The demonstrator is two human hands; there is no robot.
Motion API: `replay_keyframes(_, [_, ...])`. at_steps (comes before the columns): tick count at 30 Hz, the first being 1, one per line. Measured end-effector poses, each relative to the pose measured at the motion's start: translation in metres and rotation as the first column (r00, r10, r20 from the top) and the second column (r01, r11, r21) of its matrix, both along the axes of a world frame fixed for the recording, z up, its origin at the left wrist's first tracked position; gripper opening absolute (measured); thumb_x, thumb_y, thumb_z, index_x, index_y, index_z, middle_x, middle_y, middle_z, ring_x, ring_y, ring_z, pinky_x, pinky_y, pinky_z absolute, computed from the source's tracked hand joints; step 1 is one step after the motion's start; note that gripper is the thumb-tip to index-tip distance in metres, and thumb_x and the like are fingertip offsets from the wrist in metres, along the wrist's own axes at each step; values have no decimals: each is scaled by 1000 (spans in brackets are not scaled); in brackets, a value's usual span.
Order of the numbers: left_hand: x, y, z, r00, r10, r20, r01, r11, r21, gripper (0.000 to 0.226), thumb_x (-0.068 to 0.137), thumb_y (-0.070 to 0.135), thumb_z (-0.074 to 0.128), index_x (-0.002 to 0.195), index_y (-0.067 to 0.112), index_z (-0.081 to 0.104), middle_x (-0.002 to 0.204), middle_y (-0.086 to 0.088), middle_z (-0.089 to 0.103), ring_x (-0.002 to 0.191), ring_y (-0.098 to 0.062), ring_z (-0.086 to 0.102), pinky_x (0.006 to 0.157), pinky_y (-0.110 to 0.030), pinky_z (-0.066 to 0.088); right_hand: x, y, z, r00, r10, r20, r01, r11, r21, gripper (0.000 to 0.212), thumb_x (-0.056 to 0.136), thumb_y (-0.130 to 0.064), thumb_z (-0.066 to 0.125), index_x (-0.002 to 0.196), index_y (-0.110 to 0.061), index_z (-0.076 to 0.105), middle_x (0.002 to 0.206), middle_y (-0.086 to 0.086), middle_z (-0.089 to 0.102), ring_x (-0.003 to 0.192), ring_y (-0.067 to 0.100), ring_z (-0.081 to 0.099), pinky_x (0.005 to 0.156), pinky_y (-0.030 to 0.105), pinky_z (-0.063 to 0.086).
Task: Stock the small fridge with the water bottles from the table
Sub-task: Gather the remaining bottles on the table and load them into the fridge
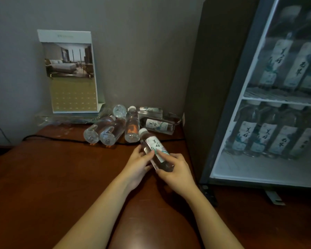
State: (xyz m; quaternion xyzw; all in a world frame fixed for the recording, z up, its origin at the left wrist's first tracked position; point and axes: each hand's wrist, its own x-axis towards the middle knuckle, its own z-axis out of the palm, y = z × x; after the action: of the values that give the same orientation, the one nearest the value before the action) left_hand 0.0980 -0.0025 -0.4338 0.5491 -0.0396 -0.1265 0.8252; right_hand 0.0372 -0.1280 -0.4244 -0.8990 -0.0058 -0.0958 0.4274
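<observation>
You held one water bottle (155,150) in both hands, just beside the dark side wall of the fridge (221,90) and low over the tabletop (61,173). Your left hand (139,164) gripped the bottle's middle with curled fingers; your right hand (177,170) gripped its base end, thumb on the label. The bottle was tilted, its white cap pointing away from you. Near the fridge's rear corner, a heap of loose bottles (115,128) lay on their sides, touching one another. A black cable (52,138) ran past that heap toward the fridge. A desk calendar (70,72) stood well apart from the fridge. Inside the fridge, stocked bottles (258,139) stood upright in rows on the shelf (276,100) and below it.
</observation>
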Motion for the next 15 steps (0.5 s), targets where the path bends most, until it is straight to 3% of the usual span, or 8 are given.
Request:
replay_keyframes(2, [-1,3,0,999,8,38,-5,998,-68,49,89,2,55,134,18,42,116,-1,64,96,-16,66,64,-27,55,0,-3,0,999,43,12,-44,992,119,87,72,-10,74,143,-34,30,121,-3,38,115,9,45,97,14,36])
replay_keyframes(6, [-3,6,5,991,-34,131,53,987,-151,58,81,0,60,133,21,44,119,-1,64,107,-20,64,70,-31,56,1,-1,-6,995,95,-2,-94,980,176,111,64,-8,79,146,-38,11,130,-9,31,127,8,34,108,29,34])
replay_keyframes(8, [-5,4,8,985,-51,162,77,985,-154,57,76,8,63,130,19,47,114,-1,66,102,-17,66,70,-30,56,1,-1,-9,991,122,48,-129,976,176,109,60,-19,78,144,-42,12,138,-11,37,132,10,37,108,38,38])
replay_keyframes(9, [-6,4,9,984,-58,168,85,985,-153,55,75,11,63,127,18,49,112,-1,67,99,-17,67,70,-29,57,2,-2,-11,988,136,70,-147,969,200,104,63,-22,77,144,-41,15,137,-13,41,128,6,43,103,36,44])
replay_keyframes(12, [-9,5,10,975,-89,201,114,987,-113,42,77,14,65,118,15,56,104,-6,67,92,-18,67,73,-27,57,-3,-1,-6,977,194,92,-213,920,329,83,78,-14,73,142,-31,23,119,-17,50,96,-13,58,70,15,53])
replay_keyframes(15, [-13,8,12,959,-110,261,128,991,-50,48,74,12,69,119,14,55,104,-7,67,95,-20,65,74,-27,56,-4,0,-6,974,192,116,-220,923,316,80,76,-17,76,137,-36,28,113,-18,56,99,-5,61,78,19,54])
